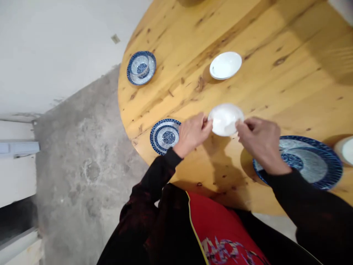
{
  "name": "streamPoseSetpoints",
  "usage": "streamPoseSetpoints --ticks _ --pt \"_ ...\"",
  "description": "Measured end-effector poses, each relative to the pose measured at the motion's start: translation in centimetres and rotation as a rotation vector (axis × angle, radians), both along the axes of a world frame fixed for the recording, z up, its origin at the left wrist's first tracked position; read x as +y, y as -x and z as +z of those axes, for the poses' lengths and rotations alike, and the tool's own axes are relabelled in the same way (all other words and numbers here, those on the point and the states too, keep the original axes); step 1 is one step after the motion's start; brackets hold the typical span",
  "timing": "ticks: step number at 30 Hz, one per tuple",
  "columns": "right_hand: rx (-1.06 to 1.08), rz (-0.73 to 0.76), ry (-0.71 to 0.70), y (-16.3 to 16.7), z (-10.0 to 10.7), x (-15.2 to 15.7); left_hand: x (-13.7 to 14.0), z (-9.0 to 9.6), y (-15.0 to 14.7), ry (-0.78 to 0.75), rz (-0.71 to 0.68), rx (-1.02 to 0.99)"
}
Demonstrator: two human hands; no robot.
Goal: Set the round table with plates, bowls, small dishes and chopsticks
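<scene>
The white dish, round, glossy, is pinched by left fingers and right fingers.

Illegible lettering on red shirt

- Smooth white painted wall at far left, with a small square beige plate on it
- Rough, stained grey concrete floor at left
- Round yellow wooden table with dark knots, filling the centre and right
- Dark, soft-edged shadow across its far right
- Pale-blue horizontal strip at the left edge
</scene>
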State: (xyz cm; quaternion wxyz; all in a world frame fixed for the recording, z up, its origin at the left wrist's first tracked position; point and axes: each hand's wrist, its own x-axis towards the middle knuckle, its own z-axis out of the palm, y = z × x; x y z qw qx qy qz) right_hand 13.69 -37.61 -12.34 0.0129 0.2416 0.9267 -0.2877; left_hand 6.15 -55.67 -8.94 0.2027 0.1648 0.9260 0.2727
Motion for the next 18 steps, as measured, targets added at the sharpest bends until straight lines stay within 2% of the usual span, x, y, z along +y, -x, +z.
streamPoseSetpoints --ticks 4,8,12,18 --pt "-0.062 0.016 0.141 -6.5 -2.5 -3.3 -4.3 -3.3 -8.4 -0.084 0.145 -0.177" --pt "-0.174 0.077 0.174 -10.8 -4.4 -6.6 -7.1 -6.0 -13.6 -0.13 0.282 -0.274" --pt "-0.24 0.144 0.135 -12.7 -4.9 -9.1 -9.0 -7.0 -15.9 -0.11 0.345 -0.271" --pt "-0.316 0.211 0.132 -12.7 -4.6 -10.6 -10.7 -8.1 -16.6 -0.095 0.39 -0.197"
